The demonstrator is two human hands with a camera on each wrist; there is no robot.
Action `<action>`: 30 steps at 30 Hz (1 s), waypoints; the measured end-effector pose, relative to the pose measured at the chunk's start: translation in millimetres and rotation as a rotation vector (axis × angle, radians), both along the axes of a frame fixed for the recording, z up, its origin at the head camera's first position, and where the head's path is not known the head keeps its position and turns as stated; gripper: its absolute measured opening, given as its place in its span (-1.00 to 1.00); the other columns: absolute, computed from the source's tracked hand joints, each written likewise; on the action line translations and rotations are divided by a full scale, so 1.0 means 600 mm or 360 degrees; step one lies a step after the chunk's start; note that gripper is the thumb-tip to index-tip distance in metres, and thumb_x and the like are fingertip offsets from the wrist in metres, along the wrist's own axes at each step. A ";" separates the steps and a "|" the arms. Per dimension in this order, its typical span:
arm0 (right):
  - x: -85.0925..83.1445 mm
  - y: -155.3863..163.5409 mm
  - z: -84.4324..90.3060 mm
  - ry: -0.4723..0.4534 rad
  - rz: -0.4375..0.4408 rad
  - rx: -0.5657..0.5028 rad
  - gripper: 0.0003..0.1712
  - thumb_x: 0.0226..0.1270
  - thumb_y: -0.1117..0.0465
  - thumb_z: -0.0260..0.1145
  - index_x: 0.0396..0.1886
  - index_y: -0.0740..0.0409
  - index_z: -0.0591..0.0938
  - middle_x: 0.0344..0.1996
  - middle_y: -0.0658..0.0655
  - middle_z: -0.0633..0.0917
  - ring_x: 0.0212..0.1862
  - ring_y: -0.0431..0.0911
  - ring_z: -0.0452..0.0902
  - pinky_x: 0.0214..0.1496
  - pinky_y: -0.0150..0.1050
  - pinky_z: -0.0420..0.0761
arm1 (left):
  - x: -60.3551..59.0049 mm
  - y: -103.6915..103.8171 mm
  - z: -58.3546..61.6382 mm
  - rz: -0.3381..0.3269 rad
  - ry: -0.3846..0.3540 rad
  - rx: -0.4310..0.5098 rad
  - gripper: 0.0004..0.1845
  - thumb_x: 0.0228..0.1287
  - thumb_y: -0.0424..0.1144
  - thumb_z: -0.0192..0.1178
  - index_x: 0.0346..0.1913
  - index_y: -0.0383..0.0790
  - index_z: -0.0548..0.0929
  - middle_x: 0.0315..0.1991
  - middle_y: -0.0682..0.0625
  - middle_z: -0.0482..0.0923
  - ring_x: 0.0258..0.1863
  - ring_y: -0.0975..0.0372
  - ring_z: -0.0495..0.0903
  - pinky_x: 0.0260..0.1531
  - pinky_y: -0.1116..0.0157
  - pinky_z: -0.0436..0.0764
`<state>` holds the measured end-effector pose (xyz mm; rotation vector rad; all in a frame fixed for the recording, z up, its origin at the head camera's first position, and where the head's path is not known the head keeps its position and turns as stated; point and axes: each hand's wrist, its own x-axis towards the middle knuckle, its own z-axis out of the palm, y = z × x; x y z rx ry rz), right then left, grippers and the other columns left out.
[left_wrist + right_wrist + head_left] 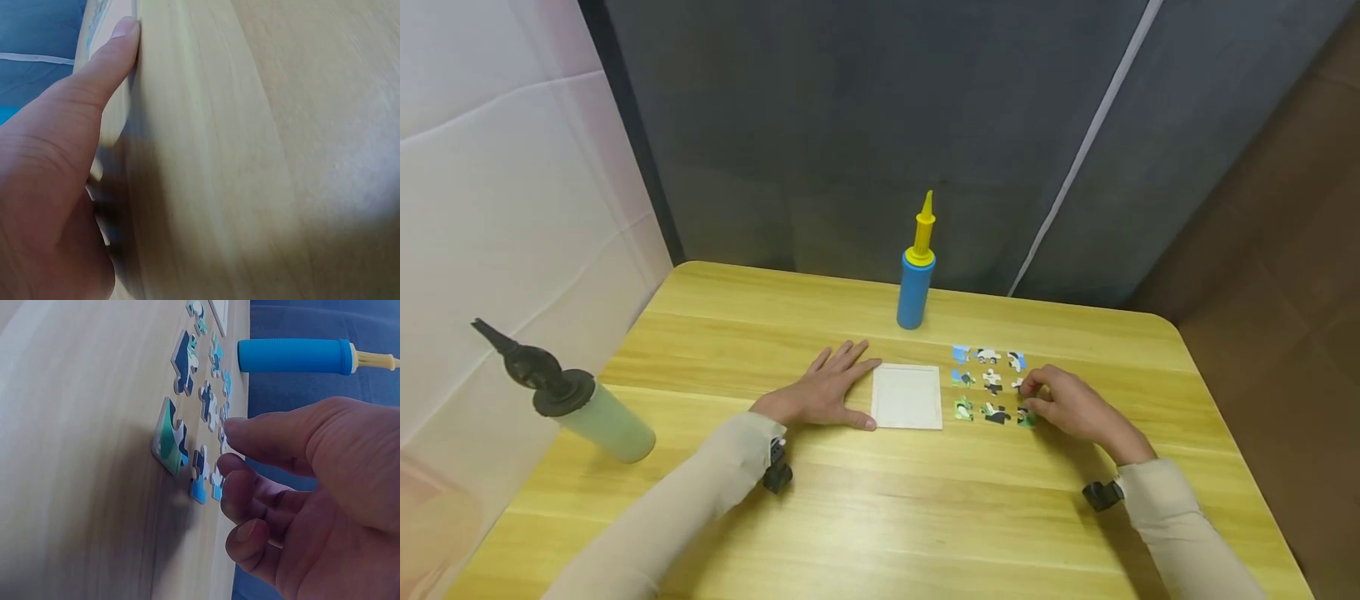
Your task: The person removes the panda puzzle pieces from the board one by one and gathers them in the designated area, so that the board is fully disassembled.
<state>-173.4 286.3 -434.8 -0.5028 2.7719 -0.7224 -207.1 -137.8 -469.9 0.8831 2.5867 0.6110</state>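
Here we brace and pick.
Flat, fingers-straight left hand (pixel 820 392) steadies the white square puzzle tray (pixel 907 397); right hand (pixel 1067 404) pinches a small jigsaw piece (pixel 1019 385).

Blue pump (pixel 915 290) with yellow nozzle stands upright on the wooden worktop (pixel 865 517), near the far edge, behind the puzzle area. Same pump shows in the right wrist view (pixel 294 356). Pale green pump (pixel 597 417) with black nozzle lies tilted at the worktop's left edge, nozzle pointing left and away. Dark grey curtain (pixel 865 125) hangs behind the worktop, a white stripe running down it. White sheet (pixel 497 208) on the left. Brown floor (pixel 1285 250) to the right.
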 end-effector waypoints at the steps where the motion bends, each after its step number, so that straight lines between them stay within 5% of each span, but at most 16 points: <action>1: -0.001 -0.002 0.000 0.0003 0.0004 0.0004 -0.92 0.54 0.29 0.34 -0.07 0.16 0.72 -0.05 0.17 0.74 -0.15 -0.11 0.52 -0.11 -0.20 0.52 | -0.001 -0.002 0.000 0.0008 -0.0001 -0.0003 0.13 0.29 0.29 0.42 0.74 -0.08 0.09 0.79 -0.22 -0.29 0.78 -0.20 -0.30 0.70 -0.32 -0.27; 13: -0.010 -0.026 0.003 0.0013 0.0069 0.0004 -0.91 0.56 0.26 0.34 -0.07 0.16 0.72 -0.11 0.14 0.74 -0.23 -0.14 0.50 -0.20 -0.24 0.51 | -0.008 -0.013 0.000 0.0052 -0.0120 0.0053 0.23 0.26 0.35 0.40 0.76 -0.13 -0.03 0.79 -0.23 -0.27 0.78 -0.19 -0.32 0.71 -0.31 -0.31; 20: -0.031 -0.061 0.005 0.0080 0.0197 0.0097 -0.87 0.58 0.23 0.31 -0.04 0.16 0.72 -0.11 0.13 0.72 -0.18 -0.13 0.58 -0.13 -0.14 0.62 | -0.019 -0.017 0.026 0.0014 -0.0167 -0.0073 0.16 0.39 0.38 0.26 0.76 -0.16 -0.06 0.79 -0.23 -0.24 0.78 -0.18 -0.27 0.72 -0.29 -0.24; 24: -0.037 -0.080 0.005 0.0126 0.0282 0.0124 -0.77 0.60 0.16 0.33 0.08 0.17 0.70 -0.01 0.15 0.70 -0.05 -0.07 0.65 0.03 0.00 0.70 | -0.027 -0.018 0.040 -0.0014 -0.0216 -0.0144 0.11 0.47 0.42 0.10 0.76 -0.16 -0.10 0.79 -0.21 -0.22 0.78 -0.17 -0.24 0.74 -0.23 -0.16; 30: -0.045 -0.095 0.016 0.0177 0.0355 0.0126 -0.54 0.61 0.04 0.32 0.31 0.21 0.61 0.14 0.24 0.64 -0.14 -0.08 0.62 0.04 -0.01 0.72 | -0.035 -0.019 0.068 0.0000 -0.0323 -0.0144 0.08 0.50 0.42 0.07 0.77 -0.14 -0.10 0.78 -0.19 -0.13 0.77 -0.17 -0.13 0.73 -0.22 -0.03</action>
